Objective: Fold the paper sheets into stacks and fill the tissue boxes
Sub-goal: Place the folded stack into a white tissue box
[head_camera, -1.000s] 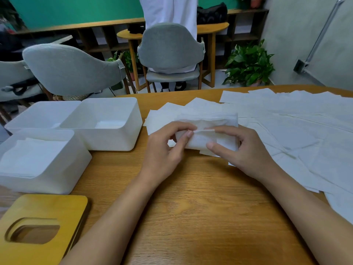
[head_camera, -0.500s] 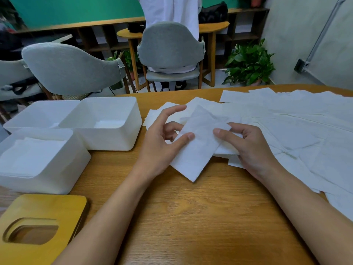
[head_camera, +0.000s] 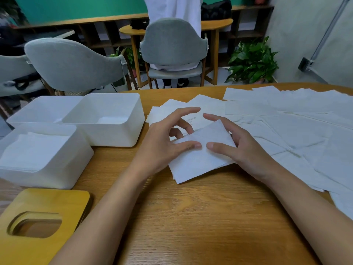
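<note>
Pinching a folded sheet mid-table with left hand and right hand, thumbs on top, fingers curled under, index ones sticking out loose. Loose sheets all over toward the right edge. Three boxes by the left edge, nearest with a stack inside. Lid at the near left corner.

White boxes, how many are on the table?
3. The near box at the left holds stacked sheets; the far box sits behind it; the middle box stands beside the left hand. More could lie beyond the picture's left edge.
</note>
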{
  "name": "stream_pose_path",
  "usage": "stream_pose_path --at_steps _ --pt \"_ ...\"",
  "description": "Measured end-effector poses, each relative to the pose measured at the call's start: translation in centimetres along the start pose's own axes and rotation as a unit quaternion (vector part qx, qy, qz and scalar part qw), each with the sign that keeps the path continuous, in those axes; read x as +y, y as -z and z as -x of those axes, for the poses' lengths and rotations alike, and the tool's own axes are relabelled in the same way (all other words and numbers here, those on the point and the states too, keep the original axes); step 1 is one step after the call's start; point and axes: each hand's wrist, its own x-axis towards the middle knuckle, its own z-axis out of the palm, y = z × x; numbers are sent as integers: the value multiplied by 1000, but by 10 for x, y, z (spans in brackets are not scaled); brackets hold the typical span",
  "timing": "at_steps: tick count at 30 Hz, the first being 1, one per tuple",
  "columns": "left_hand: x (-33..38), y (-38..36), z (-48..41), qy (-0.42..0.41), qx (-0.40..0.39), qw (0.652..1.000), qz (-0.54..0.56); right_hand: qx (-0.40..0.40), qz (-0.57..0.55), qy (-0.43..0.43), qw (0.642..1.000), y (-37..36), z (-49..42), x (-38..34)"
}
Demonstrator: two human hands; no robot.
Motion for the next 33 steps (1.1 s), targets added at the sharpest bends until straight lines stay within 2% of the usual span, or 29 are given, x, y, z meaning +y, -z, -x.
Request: stream_pose_path --at_steps 9,11,14,16,18,20,22,24,27,30,33 --pt "-4 2 0 -4 -17 1000 -3 -2 11 1 1000 -3 0 2" --pt "-8 -2 -1 -13 8 1000 -23 6 18 11 1000 -5 1 3" --pt "-12 -8 -1 -20 92 994 -49 39 -5 26 999 -4 1 3" --pt "-12 -9 -1 42 96 994 20 69 -19 33 997 -2 -1 3" --pt "-10 -9 0 119 30 985 125 92 -47 33 994 0 -2 5" --pt "-10 -12 1 145 1 975 171 109 -51 28 992 -1 -3 7" --pt "-12 -15 1 144 26 976 159 104 -2 33 994 0 -3 8" --pt "-16 -16 -1 141 51 979 142 65 39 42 996 3 -3 7" --pt "-23 -16 -2 125 48 981 142 32 31 32 999 3 -3 7" --pt "-27 -15 -2 106 71 989 70 100 41 19 994 5 -4 12" --pt "-38 -11 -1 77 76 992 -66 179 26 25 983 12 -7 15"
